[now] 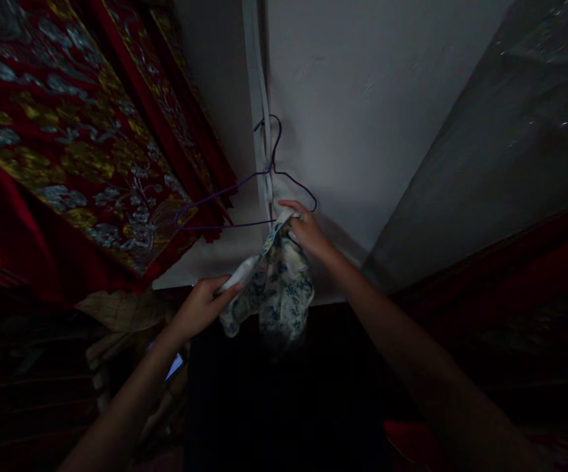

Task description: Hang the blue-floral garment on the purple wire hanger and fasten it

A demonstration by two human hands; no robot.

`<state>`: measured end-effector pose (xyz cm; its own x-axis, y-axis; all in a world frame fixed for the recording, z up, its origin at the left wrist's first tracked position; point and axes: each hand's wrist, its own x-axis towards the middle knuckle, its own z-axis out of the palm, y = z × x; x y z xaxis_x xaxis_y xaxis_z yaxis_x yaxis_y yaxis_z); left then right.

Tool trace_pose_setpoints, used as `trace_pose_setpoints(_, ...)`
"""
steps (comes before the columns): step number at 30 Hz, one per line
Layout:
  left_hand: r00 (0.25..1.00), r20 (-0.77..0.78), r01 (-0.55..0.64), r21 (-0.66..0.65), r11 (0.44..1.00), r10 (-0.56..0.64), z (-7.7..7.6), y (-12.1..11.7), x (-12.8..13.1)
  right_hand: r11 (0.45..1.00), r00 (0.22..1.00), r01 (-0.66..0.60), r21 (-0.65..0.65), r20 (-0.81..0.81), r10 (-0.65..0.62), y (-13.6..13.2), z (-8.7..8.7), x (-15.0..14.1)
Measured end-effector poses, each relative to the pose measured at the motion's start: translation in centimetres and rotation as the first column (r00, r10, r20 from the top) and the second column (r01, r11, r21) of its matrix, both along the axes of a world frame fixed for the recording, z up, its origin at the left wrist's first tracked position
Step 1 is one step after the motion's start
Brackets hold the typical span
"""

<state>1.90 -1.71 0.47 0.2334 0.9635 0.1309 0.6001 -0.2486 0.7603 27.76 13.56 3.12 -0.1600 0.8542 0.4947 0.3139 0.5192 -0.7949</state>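
Observation:
A pale garment with a blue floral pattern (288,282) hangs between my hands, with a white band along its top edge. My left hand (205,303) is closed on the lower left end of that band, thumb on top. Higher up, my right hand (306,226) grips the band's other end close to the hanger's lower bar. The purple wire hanger (225,192) hangs by its hook from a white cord (266,105) against the wall. Whether the cloth touches the hanger's bar I cannot tell. The garment's bottom fades into the dark.
Red embroidered cloth with gold and silver motifs (92,151) hangs on the left, its fringe near the hanger. Clear plastic sheeting (500,137) covers the right side. A lit phone (174,366) lies low on the left, beside a wooden frame (104,347). The white wall (353,98) stands behind.

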Motion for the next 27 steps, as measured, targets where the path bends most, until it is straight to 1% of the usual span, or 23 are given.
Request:
trace_pose_setpoints(2, 0.994, -0.106, 0.030, -0.026, 0.999, -0.033, 0.9, -0.1, -0.5, 1.000, 0.993, -0.003, -0.004, 0.118, 0.004, 0.6, -1.5, -0.7)
trace_pose_setpoints(4, 0.958, -0.281, 0.032, -0.070, 0.997, -0.051, 1.5, -0.2, -1.0, 0.998, 0.977, 0.043, 0.041, 0.206, -0.050, 0.3, -2.7, -0.1)
trace_pose_setpoints(5, 0.921, -0.387, 0.001, -0.095, 0.995, -0.038, 1.8, -0.2, -1.3, 0.995, 0.966, 0.068, 0.071, 0.246, -0.084, -0.1, -3.1, 0.6)
trace_pose_setpoints(7, 0.817, -0.577, -0.104, -0.133, 0.986, 0.009, 2.1, -0.3, -1.8, 0.984, 0.930, 0.120, 0.133, 0.330, -0.159, -1.2, -3.4, 2.8)
trace_pose_setpoints(8, 0.769, -0.639, -0.148, -0.135, 0.980, 0.029, 2.3, -0.3, -1.9, 0.979, 0.915, 0.134, 0.155, 0.360, -0.182, -1.8, -3.4, 4.0)
trace_pose_setpoints(9, 0.737, -0.675, -0.168, -0.122, 0.978, 0.042, 2.5, -0.2, -2.0, 0.975, 0.903, 0.140, 0.173, 0.381, -0.197, -2.4, -3.3, 5.2)
trace_pose_setpoints(10, 0.720, -0.692, -0.168, -0.097, 0.981, 0.054, 2.7, 0.1, -1.9, 0.972, 0.897, 0.138, 0.188, 0.392, -0.203, -2.9, -3.1, 6.3)
trace_pose_setpoints(12, 0.712, -0.695, -0.145, -0.010, 0.989, 0.097, 3.5, 1.0, -1.6, 0.972, 0.900, 0.118, 0.206, 0.392, -0.192, -3.8, -2.7, 8.0)
trace_pose_setpoints(14, 0.728, -0.668, -0.135, 0.081, 0.988, 0.154, 4.7, 2.5, -1.0, 0.972, 0.910, 0.094, 0.217, 0.377, -0.172, -4.4, -2.3, 9.2)
trace_pose_setpoints(17, 0.785, -0.595, -0.094, 0.158, 0.983, 0.171, 6.5, 4.9, -0.3, 0.971, 0.924, 0.076, 0.227, 0.349, -0.154, -5.0, -2.0, 10.0)
trace_pose_setpoints(19, 0.798, -0.569, -0.075, 0.233, 0.970, 0.199, 7.3, 5.9, 0.0, 0.973, 0.928, 0.068, 0.219, 0.345, -0.143, -5.3, -1.9, 10.2)
trace_pose_setpoints(22, 0.785, -0.535, -0.089, 0.402, 0.911, 0.313, 8.2, 5.9, 0.6, 0.983, 0.925, 0.040, 0.181, 0.366, -0.105, -5.9, -1.5, 10.1)
trace_pose_setpoints(23, 0.797, -0.509, -0.073, 0.454, 0.888, 0.326, 8.5, 5.7, 0.9, 0.986, 0.927, 0.012, 0.166, 0.368, -0.073, -6.1, -1.3, 9.9)
trace_pose_setpoints(24, 0.823, -0.474, -0.040, 0.500, 0.865, 0.312, 8.8, 5.5, 1.1, 0.988, 0.931, -0.028, 0.150, 0.364, -0.029, -6.3, -1.1, 9.7)
trace_pose_setpoints(25, 0.858, -0.435, 0.005, 0.541, 0.841, 0.274, 9.2, 5.5, 1.4, 0.988, 0.935, -0.075, 0.133, 0.353, 0.024, -6.5, -0.8, 9.4)
trace_pose_setpoints(27, 0.919, -0.356, 0.091, 0.611, 0.786, 0.171, 9.9, 5.9, 1.9, 0.982, 0.939, -0.160, 0.101, 0.324, 0.119, -7.1, -0.2, 8.6)
